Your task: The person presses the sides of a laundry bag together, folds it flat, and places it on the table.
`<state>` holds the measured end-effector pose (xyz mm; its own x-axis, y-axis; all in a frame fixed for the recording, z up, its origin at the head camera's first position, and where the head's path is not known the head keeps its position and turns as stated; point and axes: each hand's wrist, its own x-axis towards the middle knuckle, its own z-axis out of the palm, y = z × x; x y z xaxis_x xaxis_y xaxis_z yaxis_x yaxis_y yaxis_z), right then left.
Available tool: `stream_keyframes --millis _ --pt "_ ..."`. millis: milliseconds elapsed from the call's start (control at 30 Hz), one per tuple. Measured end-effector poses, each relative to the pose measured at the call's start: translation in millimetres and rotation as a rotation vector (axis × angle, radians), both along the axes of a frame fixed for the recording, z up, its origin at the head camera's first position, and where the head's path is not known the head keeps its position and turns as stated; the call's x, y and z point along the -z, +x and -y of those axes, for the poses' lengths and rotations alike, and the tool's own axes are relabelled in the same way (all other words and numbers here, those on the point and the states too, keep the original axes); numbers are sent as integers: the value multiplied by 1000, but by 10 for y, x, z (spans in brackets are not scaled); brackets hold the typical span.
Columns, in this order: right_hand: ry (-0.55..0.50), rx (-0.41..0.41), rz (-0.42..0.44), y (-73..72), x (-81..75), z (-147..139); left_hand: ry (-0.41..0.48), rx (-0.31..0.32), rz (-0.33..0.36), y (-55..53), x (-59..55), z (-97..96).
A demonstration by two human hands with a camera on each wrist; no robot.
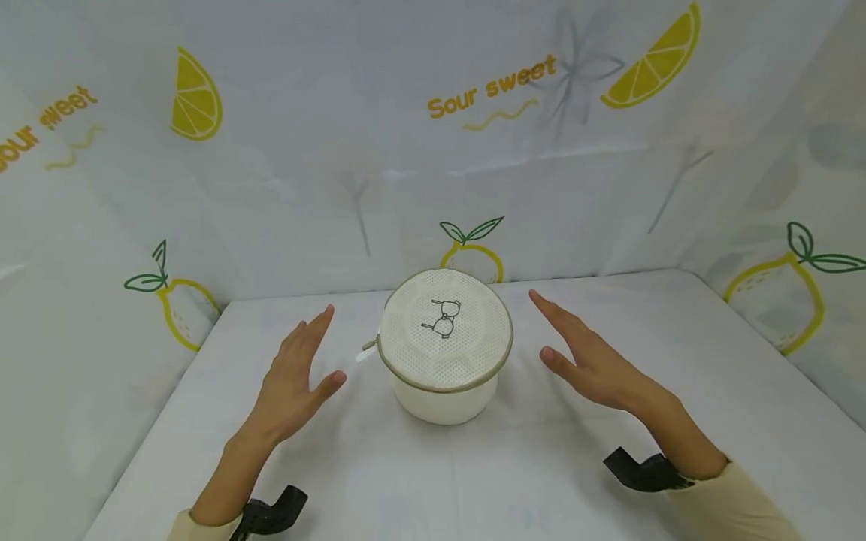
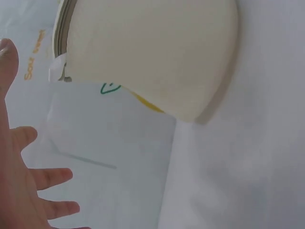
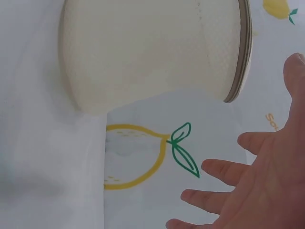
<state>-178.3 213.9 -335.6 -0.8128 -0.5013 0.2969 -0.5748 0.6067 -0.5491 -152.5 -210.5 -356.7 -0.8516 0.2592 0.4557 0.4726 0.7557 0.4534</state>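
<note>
A round cream-coloured mesh laundry bag [image 1: 446,330] stands upright on the white table, its flat lid printed with a small outline of eyeglasses or a bra. A grey-brown zipper [image 3: 244,47] runs round the lid's edge, with the pull and a white tag [image 1: 366,353] on the left side. My left hand [image 1: 287,383] hovers left of the bag, fingers extended and thumb apart. On the other side my right hand [image 1: 595,364] is held likewise, palm turned toward the bag. Neither hand touches it; the wrist views show space between the fingers and the bag's side wall [image 2: 152,47].
White cloth with printed lemons and "Sour sweet" lettering [image 1: 492,86] hangs behind the table [image 1: 419,481] and along both sides. Black straps with a protruding piece sit on the left wrist [image 1: 271,515] and the right wrist [image 1: 643,473].
</note>
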Motion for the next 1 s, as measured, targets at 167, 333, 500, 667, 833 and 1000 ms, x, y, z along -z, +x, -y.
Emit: stream_keyframes --millis 167,333,500,667,833,1000 --pt "-83 -35 -5 -3 -2 117 89 39 28 -9 -69 -182" --pt "-135 -55 0 -25 37 290 165 23 62 12 -87 -363" --pt "-172 -81 -24 -47 72 443 229 43 130 29 -93 -564" --pt "-180 -99 -33 -56 72 547 295 67 208 43 -99 -708" --pt "-175 -86 -48 -64 61 588 382 61 219 10 -137 -810" --pt "-170 -72 -52 -85 37 619 373 39 183 -65 -174 -858"
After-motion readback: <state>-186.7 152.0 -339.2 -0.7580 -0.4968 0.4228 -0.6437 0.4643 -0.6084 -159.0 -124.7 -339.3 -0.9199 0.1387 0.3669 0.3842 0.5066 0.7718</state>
